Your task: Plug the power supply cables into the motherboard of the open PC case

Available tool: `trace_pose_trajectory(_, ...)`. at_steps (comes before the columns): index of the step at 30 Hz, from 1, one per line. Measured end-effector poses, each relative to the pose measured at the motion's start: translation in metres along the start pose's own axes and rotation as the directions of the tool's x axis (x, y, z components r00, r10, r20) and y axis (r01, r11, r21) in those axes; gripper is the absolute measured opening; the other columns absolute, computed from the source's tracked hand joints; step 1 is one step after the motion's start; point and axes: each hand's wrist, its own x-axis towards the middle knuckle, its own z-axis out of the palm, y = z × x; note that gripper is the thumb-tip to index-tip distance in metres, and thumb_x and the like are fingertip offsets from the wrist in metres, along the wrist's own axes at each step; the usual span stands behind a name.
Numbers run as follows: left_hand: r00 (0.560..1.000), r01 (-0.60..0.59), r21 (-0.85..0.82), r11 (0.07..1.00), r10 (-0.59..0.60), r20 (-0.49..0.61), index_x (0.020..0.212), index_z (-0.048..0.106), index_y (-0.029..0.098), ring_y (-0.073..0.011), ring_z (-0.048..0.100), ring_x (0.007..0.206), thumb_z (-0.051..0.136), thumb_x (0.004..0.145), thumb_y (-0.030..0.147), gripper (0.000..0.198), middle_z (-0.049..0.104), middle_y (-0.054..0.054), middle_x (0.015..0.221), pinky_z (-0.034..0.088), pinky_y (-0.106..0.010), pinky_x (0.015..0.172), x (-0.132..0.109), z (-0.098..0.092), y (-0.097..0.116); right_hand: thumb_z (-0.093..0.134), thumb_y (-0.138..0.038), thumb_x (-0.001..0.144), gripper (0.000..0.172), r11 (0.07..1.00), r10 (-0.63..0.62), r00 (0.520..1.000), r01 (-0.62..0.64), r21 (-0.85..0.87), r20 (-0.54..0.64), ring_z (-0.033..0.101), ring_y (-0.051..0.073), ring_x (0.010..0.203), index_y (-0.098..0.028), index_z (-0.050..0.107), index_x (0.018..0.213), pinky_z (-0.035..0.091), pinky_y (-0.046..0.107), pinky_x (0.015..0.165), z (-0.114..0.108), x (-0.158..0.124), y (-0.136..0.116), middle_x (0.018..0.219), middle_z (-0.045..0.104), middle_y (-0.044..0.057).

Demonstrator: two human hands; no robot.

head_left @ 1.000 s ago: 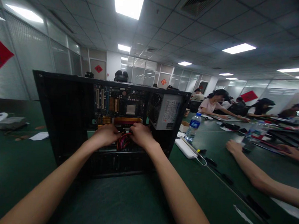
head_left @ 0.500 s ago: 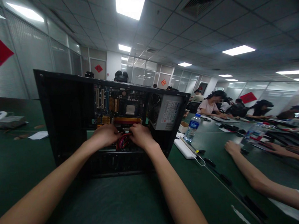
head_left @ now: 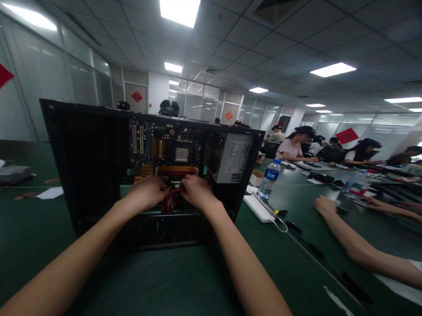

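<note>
An open black computer case (head_left: 86, 170) stands on the green table, its inside facing me. Both my hands reach in below the motherboard (head_left: 182, 138). My left hand (head_left: 148, 192) has its fingers pinched together at the left side of a bundle of red and dark cables (head_left: 171, 200). At the bundle's right side, my right hand (head_left: 197, 189) is also closed, with fingertips pointing inward. The fingers hide whatever they grip, though the cables run between them. A silver power supply (head_left: 234, 157) sits in the case's upper right corner.
Right of the case stand a water bottle (head_left: 269, 179), a small box (head_left: 257, 177) and a white power bank (head_left: 258, 208) with a cable. Another person's arm (head_left: 355, 243) rests on the table at right. At left lie a grey box (head_left: 10, 174) and paper (head_left: 49, 193).
The view has shifted slightly, so everything sits a little further left. Both my hands stay at the cable bundle, with almost no visible movement.
</note>
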Motion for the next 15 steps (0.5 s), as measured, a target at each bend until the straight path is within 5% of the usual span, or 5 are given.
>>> trace_pose_trajectory(15, 0.999, 0.037, -0.008, 0.999, -0.037, -0.034, 0.085, 0.078, 0.022, -0.0302, 0.071, 0.085, 0.045, 0.089, 0.05, 0.044, 0.077, -0.012, 0.089, 0.045, -0.033, 0.064, -0.0012, -0.0032, 0.002, 0.057, -0.032, 0.093, 0.023, 1.0, 0.009, 1.0, -0.01, 0.009, 0.02, 0.063, 0.023, 0.106, -0.016, 0.071, 0.105, 0.051, 0.031, 0.082, -0.0027, -0.0006, -0.0003, 0.111, 0.068, 0.01)
